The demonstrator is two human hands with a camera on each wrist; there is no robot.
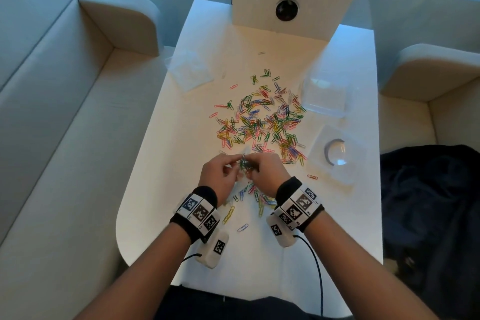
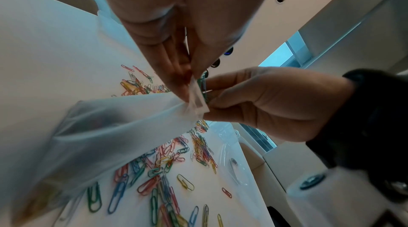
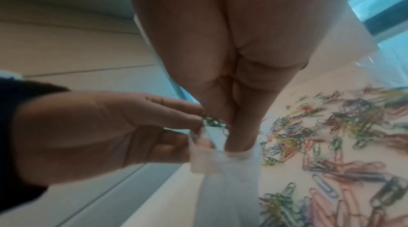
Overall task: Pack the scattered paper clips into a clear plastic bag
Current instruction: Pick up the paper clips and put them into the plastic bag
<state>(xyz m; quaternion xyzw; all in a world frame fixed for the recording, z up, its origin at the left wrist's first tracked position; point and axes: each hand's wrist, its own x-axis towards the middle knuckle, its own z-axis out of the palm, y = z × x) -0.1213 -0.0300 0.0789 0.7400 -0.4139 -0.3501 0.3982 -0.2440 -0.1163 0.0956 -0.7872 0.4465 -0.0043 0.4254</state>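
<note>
Above the near counter (image 1: 161, 163): both hands met, raised over the clips.
Left hand (image 1: 220, 176): pinched the mouth of the clear bag (image 2: 123, 126), which hung down toward the person.
Right hand (image 1: 265, 171): fingers closed on a green bunch of clips (image 3: 213, 122), right at the bag's mouth.
Scattered paper clips (image 1: 259, 122): lay mostly beyond the hands, some beneath.
Judgement: the bunch probably needed lowering into the opening.

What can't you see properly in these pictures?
- Head view: the plastic bag is hidden by both hands, so its mouth cannot be seen.
- Left wrist view: what is inside the bag is smeared by blur.
- Right wrist view: the clips that the right hand pinches are too blurred to count.
- Head view: the clear boxes nearly vanish against the white table.
</note>
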